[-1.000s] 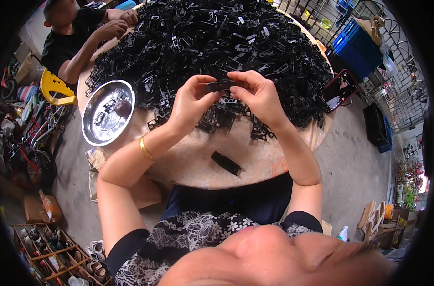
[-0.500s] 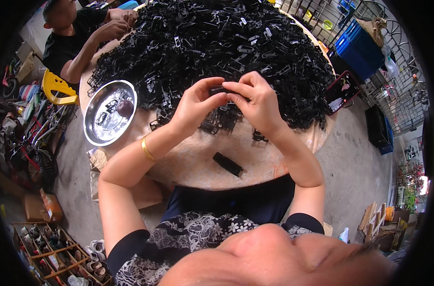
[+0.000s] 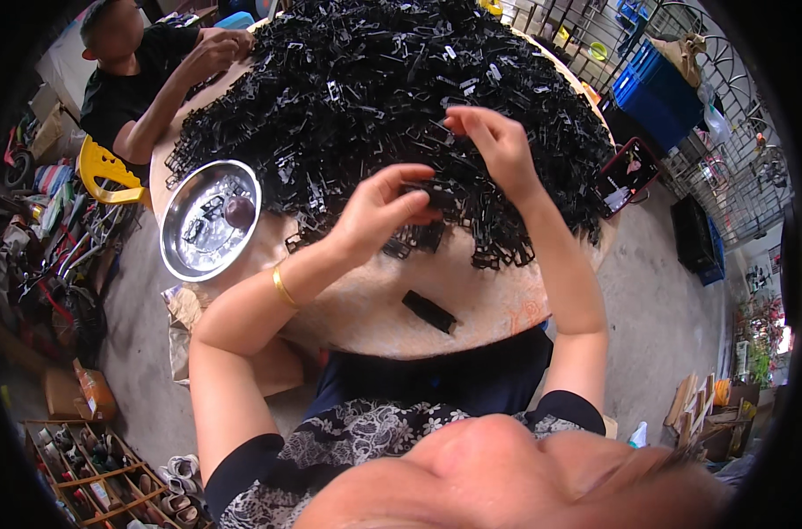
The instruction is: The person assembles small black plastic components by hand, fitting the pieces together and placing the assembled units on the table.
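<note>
A steel bowl (image 3: 209,219) sat near the counter's (image 3: 366,309) left edge. The left hand (image 3: 379,212) pinched a small black plastic clip (image 3: 421,192) at the near rim of the black clip pile (image 3: 392,97). The right hand (image 3: 493,141) pinched another clip (image 3: 443,132) over the pile. Firm fingertip grips would likely keep each piece aligned.

The left hand (image 3: 379,212) pinches a black clip (image 3: 426,190); the right hand (image 3: 493,141) reaches into the pile (image 3: 357,88) on the table (image 3: 366,309).
</note>
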Motion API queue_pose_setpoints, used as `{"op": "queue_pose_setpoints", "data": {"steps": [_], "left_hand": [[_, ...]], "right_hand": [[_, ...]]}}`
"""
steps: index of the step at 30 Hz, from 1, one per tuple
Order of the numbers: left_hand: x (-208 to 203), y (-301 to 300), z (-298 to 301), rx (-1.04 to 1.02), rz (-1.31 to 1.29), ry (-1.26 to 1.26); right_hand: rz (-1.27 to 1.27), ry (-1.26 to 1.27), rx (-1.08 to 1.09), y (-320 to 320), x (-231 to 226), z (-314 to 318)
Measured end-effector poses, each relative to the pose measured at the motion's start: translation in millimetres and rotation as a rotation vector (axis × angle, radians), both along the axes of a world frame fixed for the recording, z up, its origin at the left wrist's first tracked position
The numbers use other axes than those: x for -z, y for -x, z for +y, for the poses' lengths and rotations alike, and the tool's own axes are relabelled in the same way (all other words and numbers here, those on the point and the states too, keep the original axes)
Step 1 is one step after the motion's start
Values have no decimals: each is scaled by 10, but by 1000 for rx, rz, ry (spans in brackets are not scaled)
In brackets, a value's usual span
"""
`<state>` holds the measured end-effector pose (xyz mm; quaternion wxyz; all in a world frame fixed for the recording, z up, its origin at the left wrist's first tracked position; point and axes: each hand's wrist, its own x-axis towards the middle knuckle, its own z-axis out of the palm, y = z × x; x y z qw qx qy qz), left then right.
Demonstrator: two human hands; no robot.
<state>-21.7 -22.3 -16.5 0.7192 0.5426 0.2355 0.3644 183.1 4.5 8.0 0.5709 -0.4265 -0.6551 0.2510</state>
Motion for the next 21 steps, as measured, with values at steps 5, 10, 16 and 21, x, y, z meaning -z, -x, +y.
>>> {"op": "queue_pose_setpoints", "data": {"steps": [5,10,16,21], "left_hand": [[21,-62,-169,186,87,-51],[49,-69,-219,236,205,-127],[42,-31,-154,207,227,-53],[45,-47,-120,182,178,58]], "right_hand": [[-1009,-228,442,-271,50,670],[-1406,6,467,-76,13,908],[-1504,1,444,-57,-92,893],[-1103,-266,279,-285,96,694]]}}
